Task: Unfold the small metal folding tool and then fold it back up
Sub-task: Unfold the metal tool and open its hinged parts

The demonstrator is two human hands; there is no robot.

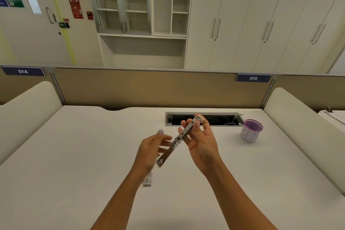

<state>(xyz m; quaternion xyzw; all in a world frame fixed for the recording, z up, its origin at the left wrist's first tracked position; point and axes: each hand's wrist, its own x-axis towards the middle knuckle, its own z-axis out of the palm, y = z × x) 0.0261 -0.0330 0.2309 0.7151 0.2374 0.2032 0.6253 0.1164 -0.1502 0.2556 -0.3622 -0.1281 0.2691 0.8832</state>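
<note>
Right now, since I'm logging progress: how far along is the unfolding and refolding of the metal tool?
Unfolding looks done: the folding tool is stretched out nearly straight. In hand: the right hand holds its upper half between fingers and thumb, and the left hand lies open beside the lower half. Left: folding it back up, not yet started as far as shows.

The slim silvery metal folding tool [177,140] is gleaming glossy; the off-white desk surface [74,155] is appearing matt and smooth.

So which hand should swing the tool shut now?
Left, probably. The right hand grips the upper half of the tool; the left hand lies open beside the free lower half, placed to push it closed.
</note>
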